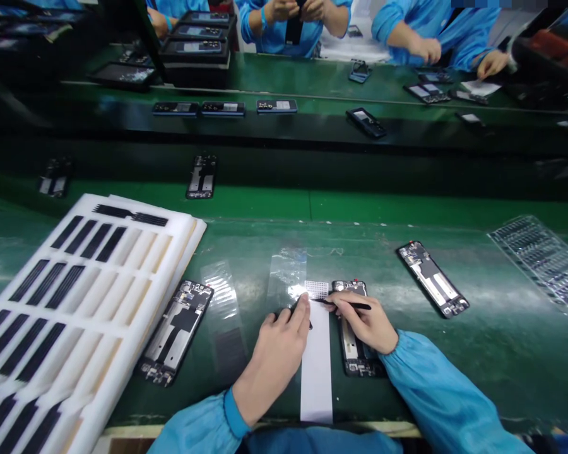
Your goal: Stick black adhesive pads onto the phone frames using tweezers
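Note:
My right hand [366, 321] is closed around thin black tweezers [360, 306], their tip at a sheet of small white squares [316, 289] on top of a white paper strip [317, 378]. Against the strip's left edge, my left hand [281, 350] presses down with its fingers together. A thin dark piece [311, 326] sticks out from beneath those fingers; its kind is hidden. Partly under my right hand lies an opened phone [355, 353], its inside facing up. A clear plastic film [286, 274] lies just beyond my left fingers.
On the left stands a white foam tray [88, 274] with black strips in its slots. Opened phones lie left [177, 331] and right [433, 277]. A clear sheet [539, 261] is at far right. Across the line, co-workers' hands [423, 50] handle parts; phones [223, 108] lie between.

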`<state>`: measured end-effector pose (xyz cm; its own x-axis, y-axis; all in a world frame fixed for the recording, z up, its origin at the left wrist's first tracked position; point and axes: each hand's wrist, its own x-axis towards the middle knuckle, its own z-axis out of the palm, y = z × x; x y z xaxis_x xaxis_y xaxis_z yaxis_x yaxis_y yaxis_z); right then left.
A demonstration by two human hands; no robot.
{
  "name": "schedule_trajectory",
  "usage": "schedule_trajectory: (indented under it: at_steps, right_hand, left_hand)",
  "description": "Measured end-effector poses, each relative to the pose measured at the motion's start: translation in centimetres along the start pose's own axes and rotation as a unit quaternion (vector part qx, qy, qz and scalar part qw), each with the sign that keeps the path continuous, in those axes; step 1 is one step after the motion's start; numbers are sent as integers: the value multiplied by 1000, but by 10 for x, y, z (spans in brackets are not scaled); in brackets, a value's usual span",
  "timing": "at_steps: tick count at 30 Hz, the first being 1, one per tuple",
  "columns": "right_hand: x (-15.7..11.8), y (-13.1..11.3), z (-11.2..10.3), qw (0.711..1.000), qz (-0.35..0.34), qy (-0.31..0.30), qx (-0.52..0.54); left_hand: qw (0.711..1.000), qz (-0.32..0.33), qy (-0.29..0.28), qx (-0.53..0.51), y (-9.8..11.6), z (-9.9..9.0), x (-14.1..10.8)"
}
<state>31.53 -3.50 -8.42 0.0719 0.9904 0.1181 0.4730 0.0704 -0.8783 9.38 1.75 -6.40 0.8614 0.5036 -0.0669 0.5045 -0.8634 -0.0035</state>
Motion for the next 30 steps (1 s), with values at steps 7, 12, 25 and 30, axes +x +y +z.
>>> schedule_trajectory:
  at_steps: [7, 12, 25, 30]
  right_hand:
    - [-2, 2, 2, 1000, 14, 3, 13]
    - [-3, 1, 3, 1000, -8, 23, -17]
    - [-3, 0, 3, 992, 75, 79, 65]
    - [-11, 14, -24, 974, 109, 185, 74]
  left_hand:
    - [1000, 3, -5, 12, -1, 5, -1]
    - [1000, -1, 8, 16, -1, 6, 0]
    - [1000, -9, 16, 9, 0, 3, 0]
    - [1000, -8, 10, 7, -1, 2, 1]
